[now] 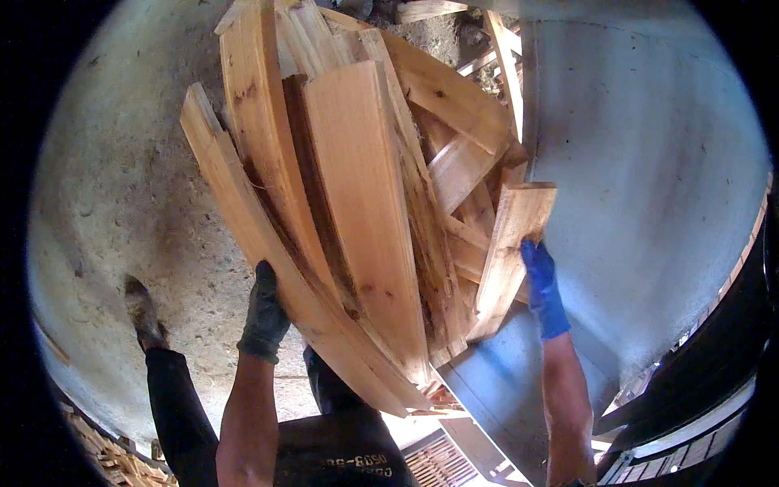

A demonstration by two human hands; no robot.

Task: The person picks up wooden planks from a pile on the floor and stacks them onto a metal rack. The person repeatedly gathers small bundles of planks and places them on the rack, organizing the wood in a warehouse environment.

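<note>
My left hand (266,318), in a dark glove, grips the outer edge of a long wooden board (280,243) at the left of a pile; the fingers under it are partly hidden. In a blue glove, my right hand (544,290) holds a shorter wooden board (514,243) by its right edge, with fingertips on its face. Between my hands lie a wide plank (357,195), a narrower knotty plank (256,105) and several rough-edged pieces. Behind the short board, other pieces cross at angles, among them a slanting board (454,97).
A smooth grey metal panel (641,178) rises along the right side of the pile. Concrete floor (122,195) spreads to the left, where my shoe (144,312) stands. More wood scraps (114,450) lie at the lower left. A metal-edged surface (507,390) sits below the short board.
</note>
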